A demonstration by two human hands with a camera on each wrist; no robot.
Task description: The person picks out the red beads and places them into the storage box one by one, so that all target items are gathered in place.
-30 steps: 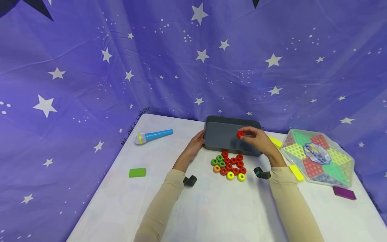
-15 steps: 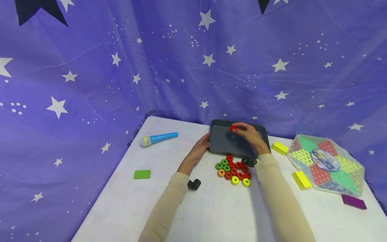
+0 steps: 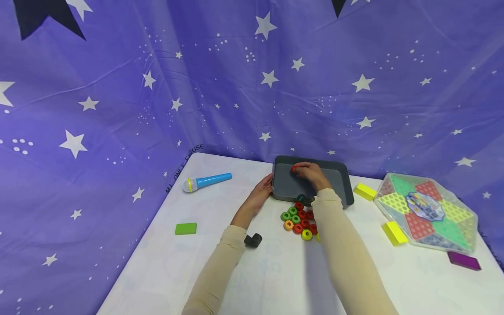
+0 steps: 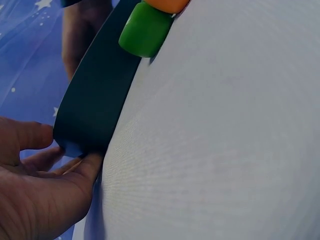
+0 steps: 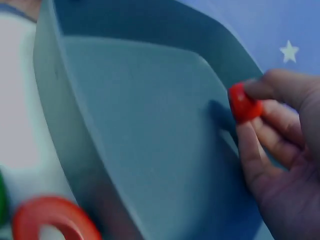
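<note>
My right hand (image 3: 313, 174) pinches a small red ring (image 5: 242, 102) between thumb and fingertips. It holds the ring over the inside of a dark grey tray (image 3: 285, 189), towards the far left part, close to the far wall in the right wrist view. My left hand (image 3: 260, 193) rests against the tray's left end; in the left wrist view its thumb is at the rim and its fingers (image 4: 87, 167) touch the outer wall low down. In front of the tray lie several loose rings: red (image 3: 298, 229), green (image 3: 285, 216), orange (image 3: 288, 225) and yellow (image 3: 306, 235). My right forearm hides some.
A toy microphone (image 3: 208, 180) and a green block (image 3: 186, 229) lie on the left. To the right are two yellow blocks (image 3: 365, 191), a hexagonal colored game box (image 3: 427, 212) and a purple block (image 3: 464, 261). A starry purple cloth (image 3: 220, 78) hangs behind.
My right hand has moved left across the tray with the red ring and is lower now. The left hand stays at the tray's end. The head view has shifted slightly.
</note>
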